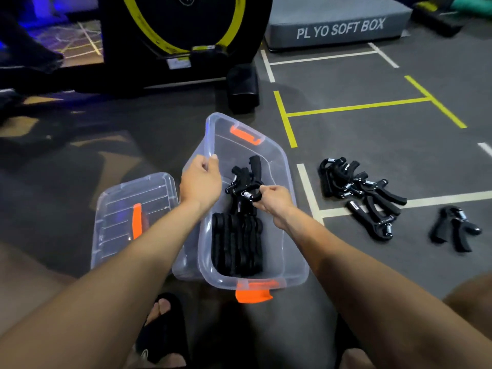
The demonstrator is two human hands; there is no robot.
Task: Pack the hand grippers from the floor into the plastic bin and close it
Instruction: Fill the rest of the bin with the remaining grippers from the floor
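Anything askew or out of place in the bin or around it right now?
The bin sits tilted, its left rim gripped by the left hand. The row of grippers inside is tidy, but those by the right hand lie jumbled. The lid lies off beside it.

One clear bit of lettering in view: "PL YO SOFT BOX" in pale capitals across the front face of the grey foam box [338, 25], far up and beyond the fingers of both hands, with a gap where a letter looks worn away between "PL" and "YO". There's a small white label [179, 62] low on the black and yellow exercise machine [183, 27], well past the fingertips, but its print is too small to read. A mark sits on the machine's disc up top, cut off and unreadable.
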